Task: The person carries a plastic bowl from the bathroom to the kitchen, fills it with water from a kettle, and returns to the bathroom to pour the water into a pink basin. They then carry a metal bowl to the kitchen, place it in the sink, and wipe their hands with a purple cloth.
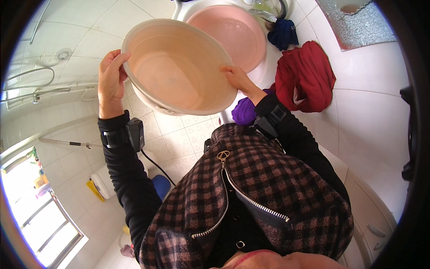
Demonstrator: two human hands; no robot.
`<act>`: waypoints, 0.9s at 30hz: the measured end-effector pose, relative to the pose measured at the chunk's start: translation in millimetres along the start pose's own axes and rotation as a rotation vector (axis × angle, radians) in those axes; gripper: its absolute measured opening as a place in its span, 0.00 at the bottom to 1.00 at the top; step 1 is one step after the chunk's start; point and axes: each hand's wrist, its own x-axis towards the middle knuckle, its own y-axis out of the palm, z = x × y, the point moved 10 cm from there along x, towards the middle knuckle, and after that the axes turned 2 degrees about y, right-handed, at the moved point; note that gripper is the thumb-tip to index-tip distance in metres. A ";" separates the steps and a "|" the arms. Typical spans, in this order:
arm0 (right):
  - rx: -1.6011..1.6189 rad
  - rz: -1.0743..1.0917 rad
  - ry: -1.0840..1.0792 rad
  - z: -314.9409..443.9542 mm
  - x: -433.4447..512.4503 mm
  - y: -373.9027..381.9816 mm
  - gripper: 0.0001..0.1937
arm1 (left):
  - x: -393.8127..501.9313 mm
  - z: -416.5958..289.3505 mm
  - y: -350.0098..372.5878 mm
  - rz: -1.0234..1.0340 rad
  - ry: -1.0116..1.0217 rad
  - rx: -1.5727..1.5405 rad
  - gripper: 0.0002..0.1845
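Note:
A large beige plastic basin point(174, 72) is held up in front of me, tilted so that its inside faces me. My left hand point(112, 77) grips its left rim, thumb over the edge. On the opposite side, my right hand point(240, 79) has the rim pinched, with the thumb inside. Nothing but light and shadow shows in the basin. Behind it, a pink plastic basin point(235, 37) rests in the white washbasin. Purple cloth point(243, 112) lies below my right wrist, and a dark red cloth point(304, 79) is beside it to the right.
A dark blue cloth point(284, 33) lies by the faucet point(265, 15). The mirror point(356, 23) has a jagged patch. At the left are a shower hose point(33, 79), a mop-like pole point(67, 142) and a bright window point(40, 212). A blue object point(161, 187) stands on the floor near my left arm.

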 end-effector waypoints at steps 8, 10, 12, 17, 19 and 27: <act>0.138 0.062 0.138 7.0 -9.7 1.8 0.09 | -0.7 -18.1 7.5 0.018 0.038 0.001 0.15; 0.129 0.066 0.137 10.0 -10.9 3.3 0.09 | -1.6 -18.7 6.0 -0.005 0.016 0.002 0.15; 0.139 0.069 0.135 11.5 -12.4 3.7 0.09 | -2.0 -20.2 7.3 -0.002 0.011 -0.004 0.15; 0.162 0.116 0.174 8.3 -18.4 7.8 0.08 | -4.2 -20.0 11.7 0.017 -0.023 -0.030 0.16; 0.173 0.145 0.190 5.6 -20.5 13.7 0.08 | -5.8 -22.0 12.6 0.029 -0.015 -0.039 0.16; 0.157 0.092 0.099 13.7 -13.8 9.8 0.13 | -7.8 -10.2 -10.3 0.019 -0.018 -0.057 0.12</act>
